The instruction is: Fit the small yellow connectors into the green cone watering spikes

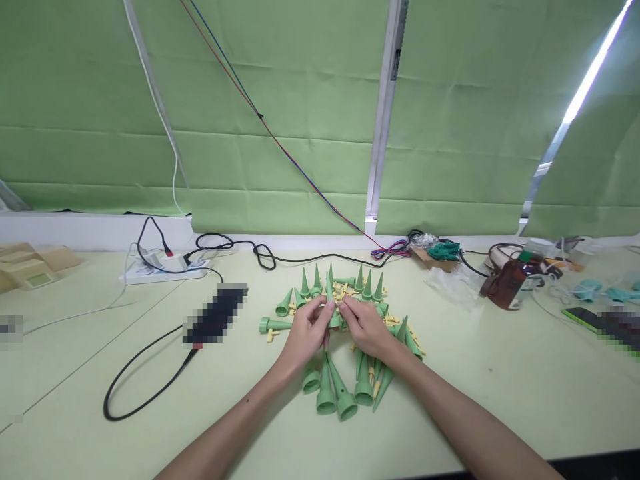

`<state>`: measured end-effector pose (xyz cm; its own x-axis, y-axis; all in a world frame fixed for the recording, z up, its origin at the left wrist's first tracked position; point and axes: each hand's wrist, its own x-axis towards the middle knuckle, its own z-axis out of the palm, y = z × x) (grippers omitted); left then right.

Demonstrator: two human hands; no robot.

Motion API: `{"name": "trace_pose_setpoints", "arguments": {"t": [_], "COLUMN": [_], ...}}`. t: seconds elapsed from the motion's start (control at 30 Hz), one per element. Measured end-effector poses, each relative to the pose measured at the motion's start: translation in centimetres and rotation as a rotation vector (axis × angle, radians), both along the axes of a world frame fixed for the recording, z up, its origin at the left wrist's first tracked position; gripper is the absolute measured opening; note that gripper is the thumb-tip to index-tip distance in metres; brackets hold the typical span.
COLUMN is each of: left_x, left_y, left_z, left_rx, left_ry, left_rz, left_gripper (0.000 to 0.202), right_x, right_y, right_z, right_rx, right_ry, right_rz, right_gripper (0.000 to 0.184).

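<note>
A heap of green plastic cone spikes (345, 293) mixed with small yellow pieces (345, 291) lies in the middle of the pale green table (75, 373). My left hand (306, 331) and my right hand (364, 325) meet over the heap, fingers pinched together on one upright green cone (331, 300). Several finished-looking cones (340, 393) lie just in front of my wrists, wide ends toward me. A single cone (273, 325) lies to the left of the heap.
A black device with a looping black cable (135, 393) lies left of the heap. A white power strip (165, 267) sits at the back left. A brown bottle (507, 283), clear bags, a green phone (583, 317) and teal parts crowd the right side.
</note>
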<state>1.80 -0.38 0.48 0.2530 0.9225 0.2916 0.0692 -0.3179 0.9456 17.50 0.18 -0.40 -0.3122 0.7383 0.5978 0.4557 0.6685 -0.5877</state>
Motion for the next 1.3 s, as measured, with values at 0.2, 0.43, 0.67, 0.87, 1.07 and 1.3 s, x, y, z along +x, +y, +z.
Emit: {"name": "trace_pose_setpoints", "arguments": {"t": [0.2, 0.43, 0.67, 0.87, 1.07, 1.3], "left_x": [-0.38, -0.74, -0.70, -0.81, -0.82, -0.65], "left_y": [0.35, 0.63, 0.49, 0.47, 0.40, 0.30], "left_z": [0.29, 0.39, 0.36, 0.59, 0.51, 0.44], "left_rx": [-0.011, -0.024, 0.011, 0.039, 0.036, 0.075], "left_ry": [0.049, 0.097, 0.142, 0.147, 0.148, 0.162], "left_rz": [-0.055, -0.112, -0.087, -0.087, -0.091, -0.092], "left_gripper": [0.033, 0.031, 0.030, 0.030, 0.030, 0.028], "right_x": [0.05, 0.41, 0.51, 0.35, 0.38, 0.56], "right_y": [0.16, 0.70, 0.93, 0.90, 0.97, 0.74], "right_z": [0.10, -0.04, -0.14, -0.13, -0.34, -0.46], "right_rx": [-0.021, -0.040, -0.075, -0.165, -0.263, -0.285], "right_ry": [-0.016, -0.001, 0.054, 0.141, 0.192, 0.180], "right_rz": [-0.002, -0.010, 0.005, 0.055, 0.104, 0.096], "right_gripper": [0.032, 0.032, 0.036, 0.038, 0.039, 0.038]}}
